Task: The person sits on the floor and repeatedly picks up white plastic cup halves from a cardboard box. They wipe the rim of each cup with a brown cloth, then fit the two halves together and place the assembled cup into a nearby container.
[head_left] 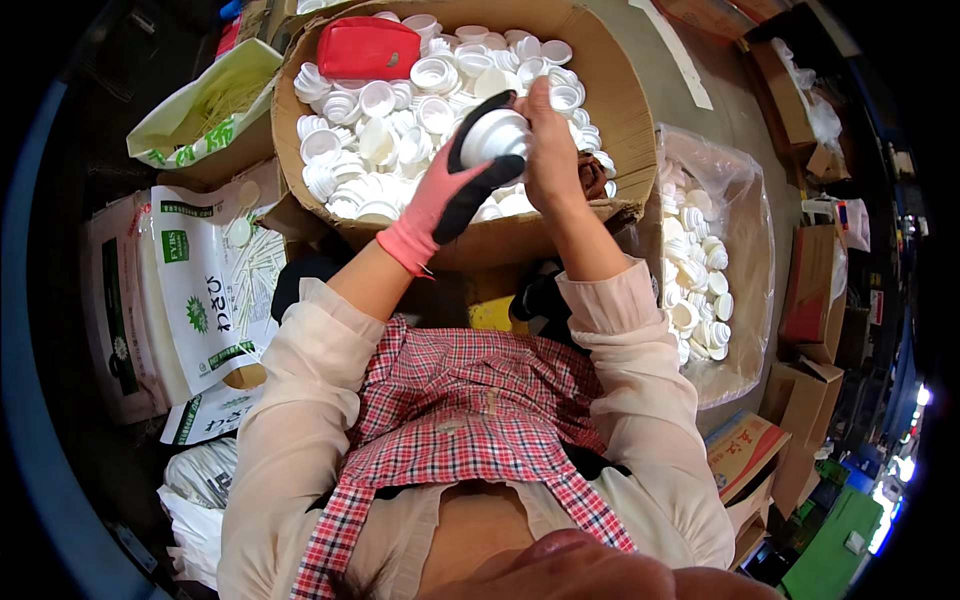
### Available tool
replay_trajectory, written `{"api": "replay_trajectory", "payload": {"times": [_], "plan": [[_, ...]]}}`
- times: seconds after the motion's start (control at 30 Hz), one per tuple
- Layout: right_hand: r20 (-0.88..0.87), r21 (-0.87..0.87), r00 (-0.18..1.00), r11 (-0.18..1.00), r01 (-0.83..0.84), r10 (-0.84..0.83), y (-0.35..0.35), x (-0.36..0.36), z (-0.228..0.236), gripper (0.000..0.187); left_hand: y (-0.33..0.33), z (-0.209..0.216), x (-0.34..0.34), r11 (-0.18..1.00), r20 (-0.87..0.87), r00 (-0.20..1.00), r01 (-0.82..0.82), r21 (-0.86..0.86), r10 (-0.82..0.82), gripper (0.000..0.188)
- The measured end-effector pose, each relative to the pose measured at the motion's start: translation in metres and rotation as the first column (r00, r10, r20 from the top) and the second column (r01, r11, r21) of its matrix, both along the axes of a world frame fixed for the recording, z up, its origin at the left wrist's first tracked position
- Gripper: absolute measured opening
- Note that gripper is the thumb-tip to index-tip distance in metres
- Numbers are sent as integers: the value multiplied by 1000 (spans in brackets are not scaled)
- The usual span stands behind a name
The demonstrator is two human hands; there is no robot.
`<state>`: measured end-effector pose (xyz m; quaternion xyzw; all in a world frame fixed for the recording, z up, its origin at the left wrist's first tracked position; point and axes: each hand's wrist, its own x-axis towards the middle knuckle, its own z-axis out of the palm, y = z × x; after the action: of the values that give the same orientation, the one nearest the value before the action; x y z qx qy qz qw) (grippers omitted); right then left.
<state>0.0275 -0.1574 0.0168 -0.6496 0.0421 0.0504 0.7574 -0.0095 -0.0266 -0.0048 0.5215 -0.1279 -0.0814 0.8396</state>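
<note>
A round white plastic cap (496, 138) with stepped rings is gripped in my left hand (450, 190), which wears a pink glove with black fingers. The black fingertips curl around its rim from both sides. Bare and closed, my right hand (550, 150) is against the cap's right side with the thumb pointing up. Its curled fingers are mostly hidden, so what they hold cannot be made out. Both hands are over a large cardboard box (600, 50) filled with similar white caps (375, 140). A red pouch (368, 48) lies on those caps at the far left.
Dark brown cloth (592, 175) lies by the box's right edge. To the right stands a plastic-lined box (740, 340) of white caps. Left, a white printed sack (190, 300) carries thin white sticks (255, 265). A white-green bag (160, 130) holds pale strands. Cartons (800, 400) stand farther right.
</note>
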Motion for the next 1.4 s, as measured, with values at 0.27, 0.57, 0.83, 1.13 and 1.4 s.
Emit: {"api": "replay_trajectory", "payload": {"times": [0.27, 0.57, 0.83, 1.13, 1.4], "plan": [[257, -316, 939, 898, 307, -230, -220, -3, -29, 47, 55, -36, 49, 924, -211, 972, 13, -382, -101, 50], [265, -958, 920, 28, 284, -290, -362, -56, -130, 61, 55, -30, 41, 997, -345, 938, -42, -60, 18, 42], [2, -950, 745, 235, -207, 667, -88, 38, -96, 68, 49, -25, 44, 996, -352, 934, -77, -52, 54, 39], [10, -907, 874, 371, -196, 486, -27, 62, -122, 69, 68, -12, 25, 970, -267, 945, -137, 201, 189, 43], [63, -648, 903, 706, -287, 425, 19, 64, -85, 27, 112, -31, 39, 691, -150, 932, 129, -711, -329, 60]]}}
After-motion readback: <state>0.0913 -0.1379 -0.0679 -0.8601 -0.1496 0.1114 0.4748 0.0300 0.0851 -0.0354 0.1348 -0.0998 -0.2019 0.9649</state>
